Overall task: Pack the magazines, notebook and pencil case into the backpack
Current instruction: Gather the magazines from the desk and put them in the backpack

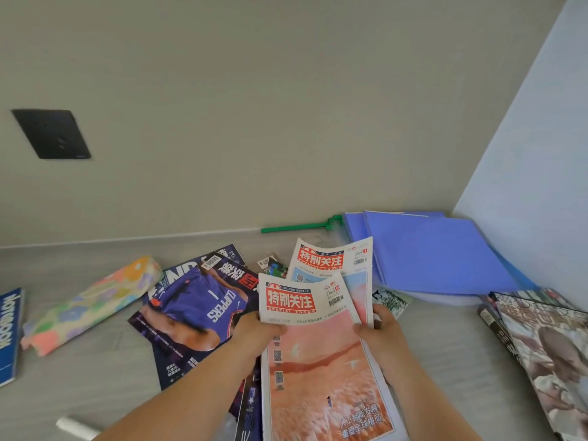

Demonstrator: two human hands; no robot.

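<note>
My left hand (254, 332) and right hand (380, 329) pinch two red-titled pink magazines (324, 345) by their edges, fingers closed, squaring them for packing. The flowery fabric pencil case (92, 300) and blue notebook (9, 335) lie left on the bench (95, 377); no backpack visible.

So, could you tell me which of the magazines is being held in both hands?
The front orange-cover magazine, gripped by the left hand and right hand; its twin lies behind, the basketball magazine untouched.

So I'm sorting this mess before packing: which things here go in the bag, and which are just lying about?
For packing:
magazines in both hands
basketball magazine
magazines at right
floral pencil case
blue notebook

Lying about:
blue folders
green rod
white roll

No backpack is in view.
</note>
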